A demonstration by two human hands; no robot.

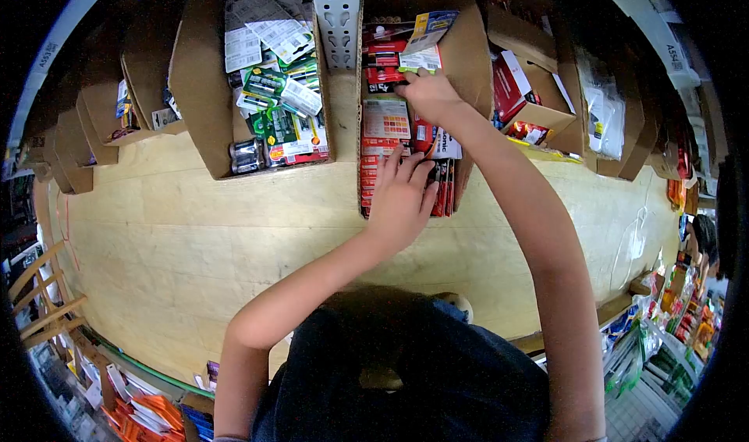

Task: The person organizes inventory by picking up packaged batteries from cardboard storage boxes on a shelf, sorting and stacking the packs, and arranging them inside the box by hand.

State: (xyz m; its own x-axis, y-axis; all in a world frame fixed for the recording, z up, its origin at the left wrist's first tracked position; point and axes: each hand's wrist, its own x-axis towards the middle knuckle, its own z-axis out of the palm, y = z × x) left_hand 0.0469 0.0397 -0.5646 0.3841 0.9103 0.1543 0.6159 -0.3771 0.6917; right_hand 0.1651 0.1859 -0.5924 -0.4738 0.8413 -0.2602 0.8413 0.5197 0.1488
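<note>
Battery packs in red, black and white (374,165) fill a long brown cardboard box (473,52) at the far middle. Its walls stand close to the hands on left and right, and its near edge lies just below the left hand (402,192). That hand rests on the nearer packs with its fingers parted and slightly bent, wrapped around nothing that shows. Farther in, the right hand (427,97) bends its fingers down beside a yellow and blue printed card (429,31); its fingertips are partly hidden, so I cannot tell whether they grip a pack. The right forearm crosses over the box's right wall.

Left of this box, a white perforated metal post (337,21) rises by a narrow gap, with a second brown cardboard box (195,75) of green battery packs (285,126) beyond it. On the right, an open red and white carton (511,91) sits near the wall.

Pale wood-grain floor (172,247) spreads between the boxes and the person. Orange and white packets (144,415) lie at the near left, clear plastic bags (647,364) at the near right.
</note>
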